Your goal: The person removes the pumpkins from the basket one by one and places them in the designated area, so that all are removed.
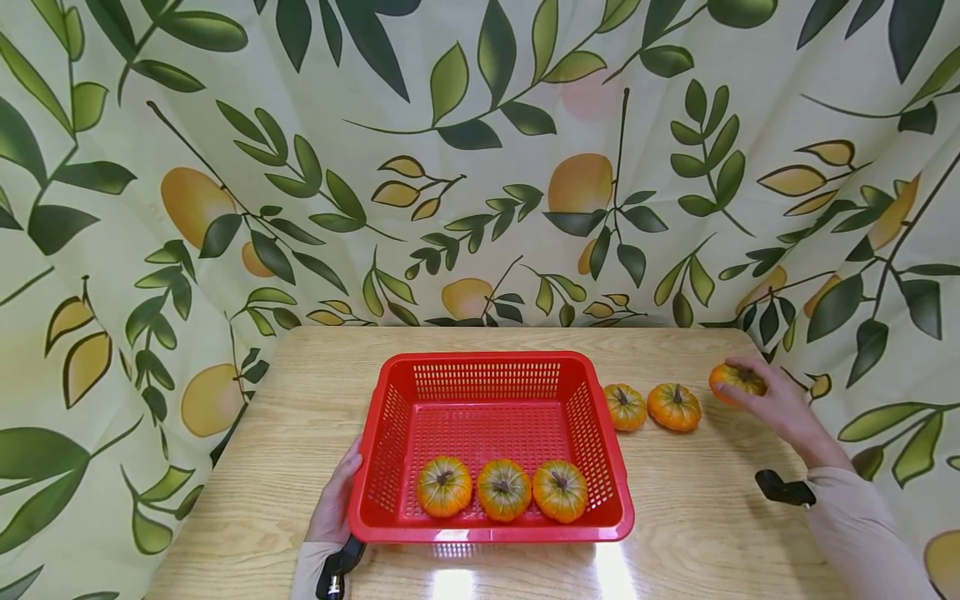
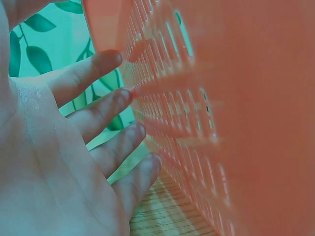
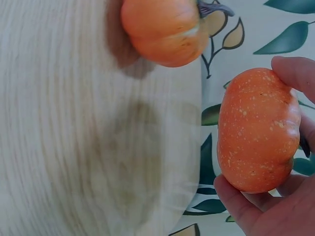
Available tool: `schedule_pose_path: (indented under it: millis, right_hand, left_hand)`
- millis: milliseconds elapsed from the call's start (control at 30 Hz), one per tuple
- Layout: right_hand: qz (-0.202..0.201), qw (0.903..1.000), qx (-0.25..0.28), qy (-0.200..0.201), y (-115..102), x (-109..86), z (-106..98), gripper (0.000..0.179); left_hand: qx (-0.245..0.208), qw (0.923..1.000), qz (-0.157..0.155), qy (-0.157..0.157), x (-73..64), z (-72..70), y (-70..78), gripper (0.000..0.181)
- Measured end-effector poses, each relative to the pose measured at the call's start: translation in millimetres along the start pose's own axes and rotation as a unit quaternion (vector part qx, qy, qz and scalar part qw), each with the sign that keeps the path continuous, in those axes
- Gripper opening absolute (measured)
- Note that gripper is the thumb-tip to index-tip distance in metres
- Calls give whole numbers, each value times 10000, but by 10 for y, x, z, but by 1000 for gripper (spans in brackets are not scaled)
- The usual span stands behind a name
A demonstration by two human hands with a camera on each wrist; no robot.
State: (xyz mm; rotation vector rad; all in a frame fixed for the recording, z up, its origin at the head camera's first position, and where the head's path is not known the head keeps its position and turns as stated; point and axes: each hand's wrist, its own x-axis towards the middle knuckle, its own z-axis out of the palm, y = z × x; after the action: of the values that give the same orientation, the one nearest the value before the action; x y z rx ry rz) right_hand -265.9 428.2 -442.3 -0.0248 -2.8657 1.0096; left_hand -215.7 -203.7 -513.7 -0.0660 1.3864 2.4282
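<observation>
A red plastic basket [image 1: 491, 533] stands on the table with three small orange pumpkins lined up along its near side, among them a middle pumpkin [image 1: 504, 490]. My left hand [image 1: 335, 500] is at the basket's left wall; in the left wrist view its fingers [image 2: 106, 105] are spread and fairly straight, their tips at the slotted side. At the far right, my right hand [image 1: 780, 404] grips a pumpkin [image 3: 258, 130] between thumb and fingers, raised above the table with its shadow below. Two more pumpkins, one near the basket [image 1: 625, 407] and another [image 1: 674, 407], sit right of the basket.
The wooden table [image 1: 697, 517] ends at the back and right against a leaf-and-fruit patterned cloth [image 1: 480, 208]. Black wrist straps or mounts, such as the right one [image 1: 783, 487], sit on both forearms.
</observation>
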Motion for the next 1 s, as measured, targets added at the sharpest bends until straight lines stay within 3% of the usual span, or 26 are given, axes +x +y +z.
schedule_pose_path:
  millis: [267, 567, 833, 1000]
  right_hand:
    - [-44, 9999, -9, 105, 112, -1, 81, 58]
    - [491, 9984, 275, -66, 171, -15, 105, 89]
    - [577, 9983, 31, -8, 188, -44, 146, 73]
    - [768, 9970, 62, -56, 207, -59, 163, 75]
  left_hand:
    - [-54, 9998, 80, -193, -5, -22, -19, 39]
    - [-66, 9998, 100, -151, -10, -21, -16, 36]
    - [-116, 9996, 134, -229, -5, -27, -20, 37]
    - [-130, 9997, 101, -192, 4, -23, -19, 39]
